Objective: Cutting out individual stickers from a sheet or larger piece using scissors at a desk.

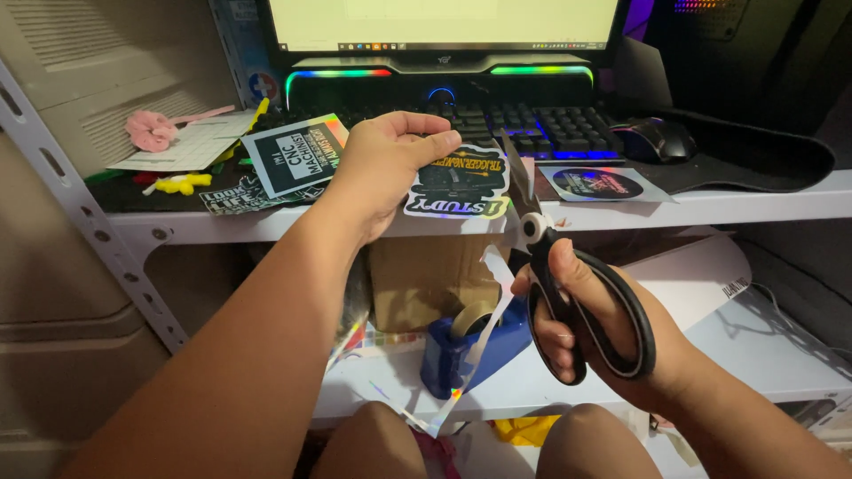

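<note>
White shelving (710, 208) carries a keyboard (532, 129) along its back edge. Above its front edge, the raised left hand (386, 164) pinches a sticker (457, 184); the right hand (577, 310), fingers through the handles, grips black scissors (568, 302), blades up beside it. Below, a blue tape dispenser (466, 346) holds a tape roll (469, 319).

We count two hands: a left hand (383, 168) and a right hand (581, 310). We see one pair of scissors (568, 284). We count four stickers: one held sticker (457, 184), one round sticker (596, 184), one tilted sticker (295, 155) and one dark sticker (235, 197). We find one keyboard (532, 129), one mouse (655, 140), one monitor (444, 25), one tape dispenser (470, 350), one box (422, 275) and two knees (377, 439).
</note>
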